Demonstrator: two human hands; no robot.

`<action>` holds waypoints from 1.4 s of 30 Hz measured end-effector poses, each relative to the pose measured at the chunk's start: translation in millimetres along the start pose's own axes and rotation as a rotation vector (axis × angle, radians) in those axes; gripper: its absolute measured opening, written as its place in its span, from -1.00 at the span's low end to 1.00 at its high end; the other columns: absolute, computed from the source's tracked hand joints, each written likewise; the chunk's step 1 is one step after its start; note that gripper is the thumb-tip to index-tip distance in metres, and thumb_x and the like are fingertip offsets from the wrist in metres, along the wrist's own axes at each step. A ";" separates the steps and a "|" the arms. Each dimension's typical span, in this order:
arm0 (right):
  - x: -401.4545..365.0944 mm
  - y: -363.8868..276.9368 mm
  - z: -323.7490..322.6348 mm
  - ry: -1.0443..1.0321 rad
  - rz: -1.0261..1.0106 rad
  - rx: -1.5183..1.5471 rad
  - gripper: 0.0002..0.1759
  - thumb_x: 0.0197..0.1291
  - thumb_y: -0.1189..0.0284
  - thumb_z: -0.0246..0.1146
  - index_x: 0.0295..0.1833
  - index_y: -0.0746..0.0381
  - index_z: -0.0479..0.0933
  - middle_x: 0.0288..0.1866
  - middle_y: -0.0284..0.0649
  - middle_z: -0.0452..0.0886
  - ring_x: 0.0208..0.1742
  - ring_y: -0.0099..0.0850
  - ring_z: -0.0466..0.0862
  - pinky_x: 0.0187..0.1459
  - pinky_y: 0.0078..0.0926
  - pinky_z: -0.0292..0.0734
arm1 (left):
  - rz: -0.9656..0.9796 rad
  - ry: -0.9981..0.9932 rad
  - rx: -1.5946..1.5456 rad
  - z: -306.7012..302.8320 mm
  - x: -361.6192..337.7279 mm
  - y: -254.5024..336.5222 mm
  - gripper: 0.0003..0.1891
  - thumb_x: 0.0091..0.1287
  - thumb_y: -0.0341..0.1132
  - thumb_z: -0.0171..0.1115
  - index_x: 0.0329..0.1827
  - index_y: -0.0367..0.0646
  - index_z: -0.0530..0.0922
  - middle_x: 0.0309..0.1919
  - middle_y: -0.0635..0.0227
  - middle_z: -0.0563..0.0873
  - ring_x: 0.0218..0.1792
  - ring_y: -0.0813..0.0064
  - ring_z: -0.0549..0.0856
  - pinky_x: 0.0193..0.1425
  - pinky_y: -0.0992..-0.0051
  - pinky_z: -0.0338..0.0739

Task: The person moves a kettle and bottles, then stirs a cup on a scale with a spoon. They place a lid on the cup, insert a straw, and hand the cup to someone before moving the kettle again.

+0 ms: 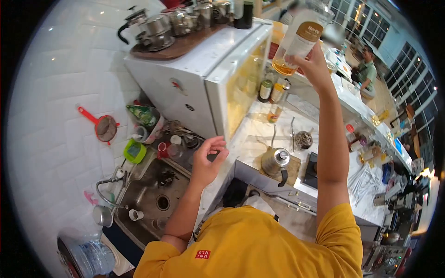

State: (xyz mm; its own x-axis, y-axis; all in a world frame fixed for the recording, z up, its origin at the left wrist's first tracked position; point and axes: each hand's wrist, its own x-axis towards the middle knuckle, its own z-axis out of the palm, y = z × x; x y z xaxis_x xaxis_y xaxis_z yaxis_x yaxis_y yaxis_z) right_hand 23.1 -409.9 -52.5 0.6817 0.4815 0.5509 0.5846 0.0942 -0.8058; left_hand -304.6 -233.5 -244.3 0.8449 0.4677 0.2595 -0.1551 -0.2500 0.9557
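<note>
My right hand (pixel 313 65) is raised at the far end of my outstretched arm, wrapped round a clear glass bottle (pixel 303 34). The bottle has a brown and white label and a little amber liquid at its bottom. It tilts slightly and its top is cut off by the frame. My left hand (pixel 208 160) hovers between the sink (pixel 150 192) and the counter, fingers loosely bent and apart, holding nothing. Below the raised bottle, several smaller bottles (pixel 276 92) stand on the counter beside the small glass-door fridge (pixel 185 83).
A gooseneck kettle (pixel 276 161) sits on a wooden board near a black scale (pixel 311 169). Metal coffee drippers (pixel 157 32) stand on a tray atop the fridge. A red strainer (pixel 105 126) hangs on the tiled wall. A person (pixel 367 72) is beyond the counter.
</note>
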 end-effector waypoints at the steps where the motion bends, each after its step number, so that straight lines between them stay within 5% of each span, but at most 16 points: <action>1: -8.3 16.2 -11.8 0.018 -0.003 0.021 -0.27 0.10 0.54 0.51 0.39 0.24 0.36 0.19 -0.22 0.69 0.21 -0.39 0.69 0.26 -0.33 0.60 | -0.008 -0.019 -0.007 14.3 7.0 -3.3 -0.56 0.43 -0.31 0.44 0.32 -0.23 0.60 0.09 0.25 0.80 0.00 0.52 0.76 0.17 0.44 0.58; 7: -54.2 118.2 -80.3 0.188 0.170 -0.196 -0.18 -0.04 0.59 0.54 0.37 0.28 0.34 0.17 -0.12 0.67 0.19 -0.27 0.70 0.27 -0.25 0.58 | -0.070 -0.101 -0.021 70.6 39.8 -11.0 -0.54 0.41 -0.23 0.48 0.32 -0.19 0.63 0.07 0.23 0.82 -0.03 0.51 0.79 0.15 0.42 0.57; 11: -70.7 195.7 -97.6 0.258 0.324 -0.204 -0.13 -0.11 0.62 0.56 0.38 0.28 0.35 0.16 -0.13 0.66 0.20 -0.25 0.69 0.27 -0.25 0.59 | -0.088 -0.135 0.033 85.0 54.9 -17.9 -0.57 0.47 -0.37 0.40 0.36 -0.25 0.57 0.11 0.22 0.78 0.03 0.55 0.72 0.16 0.49 0.57; 14: -79.2 270.5 -99.9 0.243 0.329 -0.171 -0.08 -0.13 0.59 0.60 0.40 0.30 0.33 0.15 -0.09 0.67 0.21 -0.18 0.70 0.29 -0.22 0.58 | -0.140 -0.065 0.010 95.2 60.0 -32.1 -0.56 0.42 -0.25 0.47 0.31 -0.20 0.64 0.06 0.22 0.82 -0.03 0.52 0.78 0.14 0.42 0.59; 23: -88.7 395.2 -60.2 0.204 0.531 -0.297 0.00 -0.11 0.48 0.65 0.46 0.25 0.28 0.27 0.05 0.71 0.30 0.00 0.71 0.30 -0.17 0.59 | -0.307 -0.008 0.063 114.4 62.5 -53.6 -0.58 0.45 -0.38 0.40 0.33 -0.25 0.59 0.08 0.19 0.79 0.03 0.51 0.75 0.17 0.44 0.60; 42: -79.5 447.6 -20.0 0.325 0.614 -0.311 -0.10 -0.08 0.48 0.61 0.40 0.24 0.32 0.22 0.10 0.71 0.27 0.11 0.70 0.25 -0.07 0.61 | -0.396 0.035 0.177 110.7 59.7 -63.2 -0.60 0.50 -0.46 0.31 0.37 -0.26 0.55 0.11 0.17 0.76 0.09 0.49 0.71 0.24 0.43 0.56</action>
State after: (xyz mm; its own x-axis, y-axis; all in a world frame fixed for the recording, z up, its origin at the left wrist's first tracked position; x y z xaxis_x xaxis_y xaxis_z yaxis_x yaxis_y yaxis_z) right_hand 239.4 -423.4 -452.6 0.9916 0.0832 0.0986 0.1230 -0.3811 -0.9163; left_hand -187.7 -283.7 -304.5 0.8032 0.5845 -0.1152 0.2706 -0.1857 0.9446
